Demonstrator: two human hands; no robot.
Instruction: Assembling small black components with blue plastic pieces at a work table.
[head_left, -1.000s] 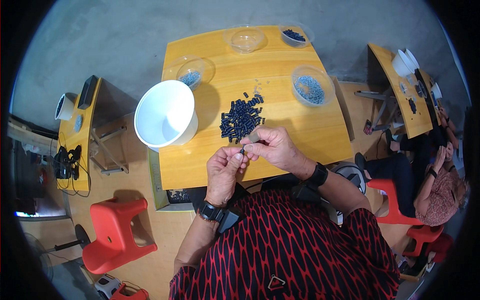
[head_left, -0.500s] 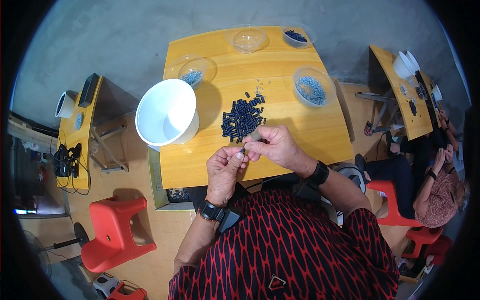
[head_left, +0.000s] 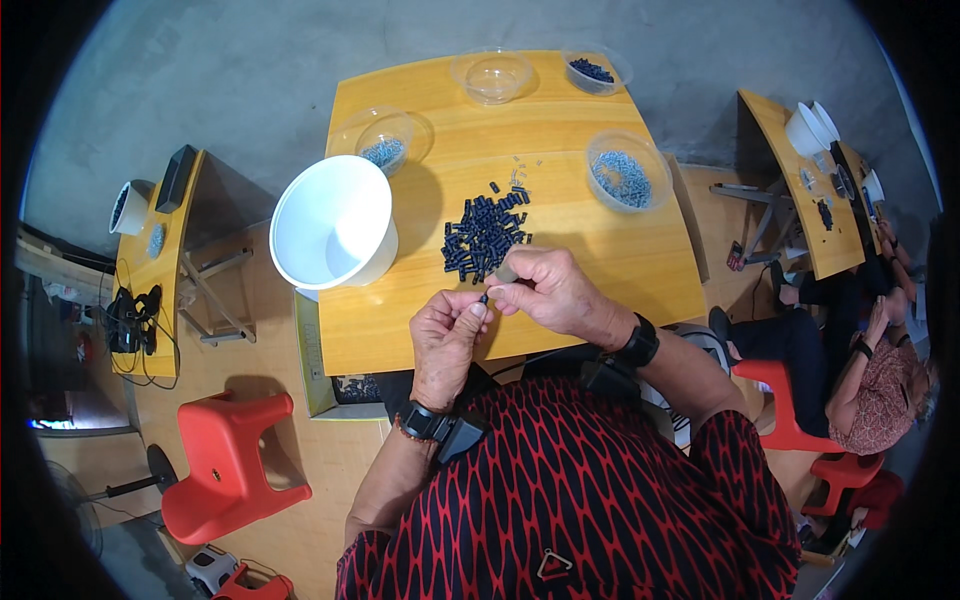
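Over the near edge of the table, my two hands meet. My left hand (head_left: 444, 340) pinches a small black cylindrical part (head_left: 485, 298) between thumb and fingertips. My right hand (head_left: 556, 290) is closed around a short grey-brown cylindrical handle (head_left: 507, 268), its fingertips close to the black part. Whether the handle has a tip touching that part is hidden by the fingers. Just beyond my hands lies a heap of small black cylindrical parts (head_left: 484, 236), with a few tiny metal pieces (head_left: 519, 180) scattered behind it.
A white bucket (head_left: 335, 222) stands tilted at the table's left. Clear bowls hold small silvery pieces (head_left: 622, 180) at right and left, and black parts (head_left: 590, 72) at the far right. Red stools (head_left: 230, 465) stand beside the yellow table (head_left: 600, 265). Another person (head_left: 870, 400) sits at right.
The handle in my right hand has turned slightly and tilted a little to the left. My left hand holds the black part in nearly the same place.
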